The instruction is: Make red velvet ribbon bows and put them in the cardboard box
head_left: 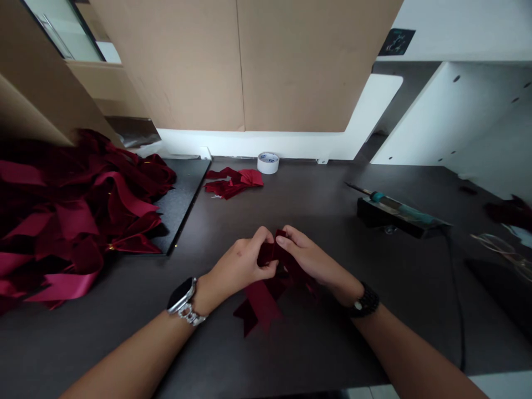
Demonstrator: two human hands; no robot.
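Note:
A dark red velvet ribbon [264,305] is held between my two hands, over the middle of the dark table. My left hand [243,257] pinches its folded part from the left, thumb and fingers curled round it. From the right, my right hand [310,252] grips the same ribbon, with the thumb pressed on an upright fold. Notched ribbon tails hang below my fingers towards the front edge. The two hands are close together, and the centre of the folds is partly hidden by the fingers.
Many red ribbon bows [75,221] lie heaped at left, partly on a black board [183,194]. Red scraps [235,182] and a white tape roll [268,163] lie at the back. A soldering-iron-like tool [390,205] rests on a black holder at right, its cable running forward. Glasses [499,246] lie far right.

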